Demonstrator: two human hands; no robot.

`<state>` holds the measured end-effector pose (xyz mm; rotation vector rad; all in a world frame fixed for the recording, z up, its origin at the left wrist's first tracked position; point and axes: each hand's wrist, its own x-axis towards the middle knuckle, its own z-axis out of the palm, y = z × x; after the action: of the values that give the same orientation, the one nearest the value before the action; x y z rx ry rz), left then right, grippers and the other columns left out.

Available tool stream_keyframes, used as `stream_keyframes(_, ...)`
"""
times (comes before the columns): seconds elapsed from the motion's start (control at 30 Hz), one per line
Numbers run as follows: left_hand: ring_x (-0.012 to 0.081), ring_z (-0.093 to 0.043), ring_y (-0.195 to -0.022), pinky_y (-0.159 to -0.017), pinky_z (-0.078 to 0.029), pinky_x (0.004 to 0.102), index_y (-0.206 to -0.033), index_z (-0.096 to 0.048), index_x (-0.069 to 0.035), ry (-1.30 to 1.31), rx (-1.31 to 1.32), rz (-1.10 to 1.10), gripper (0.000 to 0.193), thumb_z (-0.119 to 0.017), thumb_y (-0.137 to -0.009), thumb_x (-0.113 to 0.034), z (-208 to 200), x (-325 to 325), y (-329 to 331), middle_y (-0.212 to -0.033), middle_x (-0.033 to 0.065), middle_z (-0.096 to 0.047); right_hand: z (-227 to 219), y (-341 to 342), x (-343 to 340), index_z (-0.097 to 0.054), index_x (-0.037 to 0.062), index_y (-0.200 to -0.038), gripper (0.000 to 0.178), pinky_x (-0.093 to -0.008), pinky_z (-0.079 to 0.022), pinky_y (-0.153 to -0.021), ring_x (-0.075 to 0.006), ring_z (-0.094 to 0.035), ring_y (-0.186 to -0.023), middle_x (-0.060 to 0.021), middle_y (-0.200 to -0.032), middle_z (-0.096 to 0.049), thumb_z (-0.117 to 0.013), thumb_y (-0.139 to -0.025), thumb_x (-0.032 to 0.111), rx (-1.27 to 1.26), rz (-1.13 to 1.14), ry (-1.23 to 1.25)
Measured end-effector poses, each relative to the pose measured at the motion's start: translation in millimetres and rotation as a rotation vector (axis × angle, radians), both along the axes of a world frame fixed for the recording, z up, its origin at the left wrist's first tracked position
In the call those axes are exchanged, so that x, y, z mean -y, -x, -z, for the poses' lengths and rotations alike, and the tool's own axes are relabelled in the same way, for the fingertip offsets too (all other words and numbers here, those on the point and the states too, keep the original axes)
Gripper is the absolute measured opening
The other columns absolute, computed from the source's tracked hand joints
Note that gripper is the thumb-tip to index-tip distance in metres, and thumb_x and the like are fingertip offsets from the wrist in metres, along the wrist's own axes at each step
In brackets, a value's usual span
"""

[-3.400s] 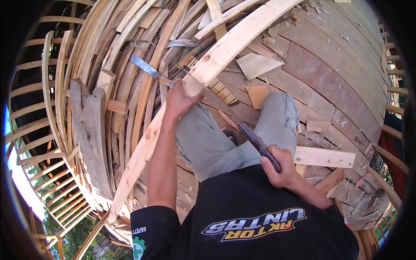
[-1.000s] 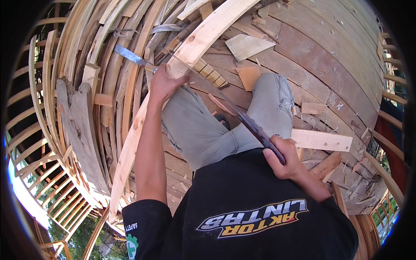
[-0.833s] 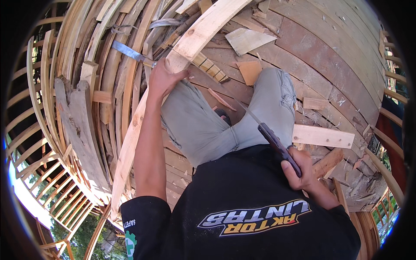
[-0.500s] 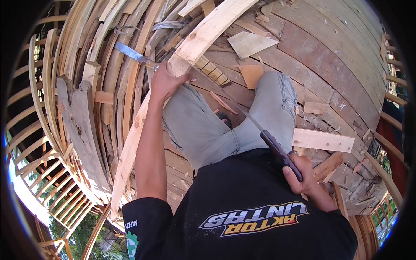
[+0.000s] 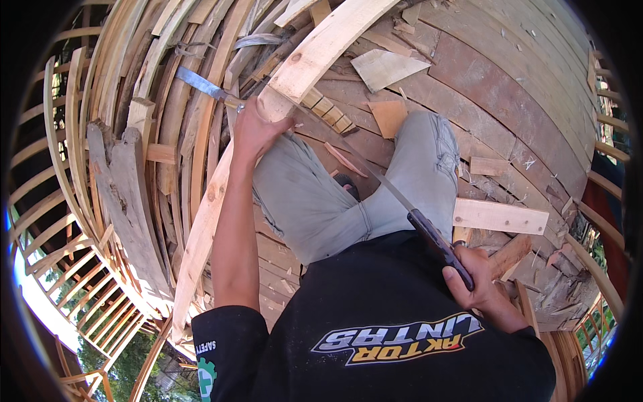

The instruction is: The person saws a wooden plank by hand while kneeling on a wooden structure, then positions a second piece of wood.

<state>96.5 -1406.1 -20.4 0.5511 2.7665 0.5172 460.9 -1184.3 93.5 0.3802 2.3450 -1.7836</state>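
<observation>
Left hand [image 5: 260, 130]: fingers clamped on the plank [image 5: 301, 67]; right hand [image 5: 474, 273]: fingers round the saw [image 5: 394, 191], handle right of the plank, blade meeting it — we judge a binding blade could jump fingerward.

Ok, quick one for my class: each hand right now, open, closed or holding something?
Left hand: closed on the long pale plank; whether it also grips the wooden-handled blade cannot be told.
Right hand: closed around the dark saw handle.
</observation>
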Motion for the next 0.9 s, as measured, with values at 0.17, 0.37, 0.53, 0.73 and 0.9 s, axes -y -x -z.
stream_keyframes(0.17,0.0413,-0.061,-0.096,-0.085,-0.047,0.0445,-0.106,-0.054,0.008,-0.025,-0.026,0.055,0.079,-0.082,-0.053,-0.044,-4,-16,-4,-0.099,0.029,-0.063,49,127,32,-0.05,0.0003,-0.074,0.024,-0.0365,-0.039,-0.045,-0.0287,-0.052,-0.042,-0.0144,-0.052,-0.048,-0.059,-0.087,0.018,-0.132,0.113,-0.002)
stream_keyframes(0.37,0.0407,-0.062,-0.096,-0.084,-0.047,0.0438,-0.11,-0.053,0.008,-0.004,-0.056,0.016,0.081,-0.082,-0.054,-0.043,2,-3,-3,-0.099,0.029,-0.063,18,34,6,-0.049,0.0,-0.074,0.024,-0.0345,-0.037,-0.045,-0.0272,-0.049,-0.042,-0.0131,-0.052,-0.045,-0.059,-0.088,0.017,-0.041,0.041,0.002)
stream_keyframes(0.53,0.0419,-0.061,-0.095,-0.083,-0.048,0.0445,-0.111,-0.052,0.009,0.038,-0.137,0.041,0.085,-0.084,-0.052,-0.043,-1,-12,-9,-0.098,0.0284,-0.064,35,99,24,-0.05,-0.0011,-0.076,0.022,-0.0357,-0.038,-0.045,-0.0246,-0.047,-0.041,-0.0129,-0.052,-0.049,-0.058,-0.087,0.016,-0.108,0.086,0.029)
stream_keyframes(0.73,0.0413,-0.061,-0.094,-0.084,-0.046,0.0463,-0.114,-0.051,0.008,0.035,-0.189,0.056,0.086,-0.084,-0.053,-0.042,8,-12,-5,-0.098,0.0271,-0.064,52,123,37,-0.049,-0.0002,-0.073,0.024,-0.0365,-0.037,-0.046,-0.0253,-0.045,-0.041,-0.013,-0.051,-0.045,-0.058,-0.087,0.016,-0.152,0.133,0.037)
stream_keyframes(0.9,0.0403,-0.06,-0.096,-0.086,-0.045,0.0468,-0.113,-0.051,0.007,0.065,-0.182,0.03,0.084,-0.083,-0.053,-0.042,14,-1,-4,-0.097,0.0259,-0.064,20,30,7,-0.049,0.0023,-0.07,0.024,-0.0332,-0.036,-0.046,-0.0214,-0.047,-0.042,-0.0101,-0.051,-0.043,-0.057,-0.087,0.016,-0.038,0.039,-0.002)
